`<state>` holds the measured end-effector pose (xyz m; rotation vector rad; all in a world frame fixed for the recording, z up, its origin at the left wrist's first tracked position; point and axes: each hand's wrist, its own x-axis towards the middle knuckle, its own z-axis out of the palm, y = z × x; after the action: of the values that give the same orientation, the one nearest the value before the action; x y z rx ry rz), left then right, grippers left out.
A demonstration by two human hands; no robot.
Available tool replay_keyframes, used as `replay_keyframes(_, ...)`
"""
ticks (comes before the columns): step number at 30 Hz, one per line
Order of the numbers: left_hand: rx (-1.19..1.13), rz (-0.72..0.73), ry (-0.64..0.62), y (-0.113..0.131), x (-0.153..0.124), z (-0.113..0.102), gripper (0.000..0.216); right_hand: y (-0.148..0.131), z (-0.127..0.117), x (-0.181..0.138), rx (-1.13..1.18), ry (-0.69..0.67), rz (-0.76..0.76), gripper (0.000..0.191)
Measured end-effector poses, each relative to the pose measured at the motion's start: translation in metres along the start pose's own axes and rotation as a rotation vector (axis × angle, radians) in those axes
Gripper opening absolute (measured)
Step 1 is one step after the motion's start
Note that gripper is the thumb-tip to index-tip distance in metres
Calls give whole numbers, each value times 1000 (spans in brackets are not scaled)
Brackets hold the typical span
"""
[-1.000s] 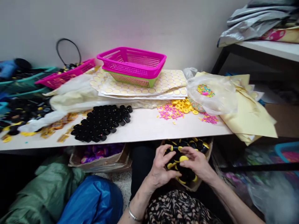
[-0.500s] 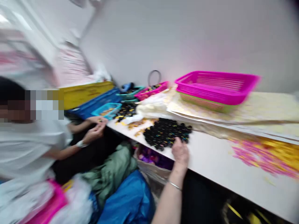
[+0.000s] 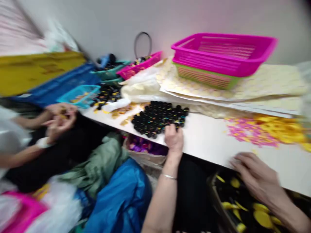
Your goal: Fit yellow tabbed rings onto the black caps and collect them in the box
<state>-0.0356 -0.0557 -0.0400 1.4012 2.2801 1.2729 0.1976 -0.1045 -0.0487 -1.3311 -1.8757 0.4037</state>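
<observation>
My left hand (image 3: 174, 139) reaches onto the white table (image 3: 211, 142) and rests at the near edge of a cluster of small black caps (image 3: 159, 118); its fingers curl down among them, and motion blur hides whether it grips one. My right hand (image 3: 255, 173) hovers at the table's front edge above a cardboard box of black and yellow parts (image 3: 245, 210), fingers spread but smeared. Pink beads (image 3: 240, 132) and yellow rings (image 3: 279, 129) lie scattered on the table to the right.
A pink basket (image 3: 223, 53) stacked on a green one sits on sticker sheets (image 3: 267, 84) at the back. Another person's hands (image 3: 59, 118) work at the left. Blue bag (image 3: 121, 200), green bag (image 3: 97, 165) and a box of purple parts (image 3: 145, 150) lie under the table.
The view swung left from my lap to the table. My left hand left the box and reached the black caps; my right hand has come back into view over the box.
</observation>
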Motion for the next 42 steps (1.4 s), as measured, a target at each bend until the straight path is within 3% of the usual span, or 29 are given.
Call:
replay_keyframes(2, 40, 53, 169, -2, -6, 9, 17, 17, -16, 8, -30, 15, -41, 11)
replay_keyframes(4, -5, 61, 202, -7, -7, 14, 16, 29, -17, 27, -117, 68, -21, 13)
replay_keyframes(7, -157, 29, 137, -11, -9, 18, 19, 36, -5, 61, -313, 72, 35, 16)
replay_keyframes(10, -285, 30, 33, -11, -10, 21, 27, 32, 6, 83, -450, -10, 19, 17)
replay_keyframes(18, -312, 177, -93, -11, -10, 17, 26, 27, 24, 104, -675, -225, -42, 22)
replay_keyframes(20, -303, 143, -136, -12, -12, 15, 28, 19, 26, 102, -619, -262, -39, 21)
replay_keyframes(26, -354, 12, -270, -19, -13, 14, 38, -17, 32, 82, -74, -547, 79, 19)
replay_keyframes(31, -367, 12, -332, -20, -11, 14, 44, -15, 38, 83, -170, -491, 70, 19)
replay_keyframes(37, -290, 39, -321, -17, -11, 14, 40, 7, 35, 87, 72, -411, 134, 19)
replay_keyframes(42, -248, 37, -327, -14, -11, 11, 41, 5, 34, 82, 33, -401, 92, 14)
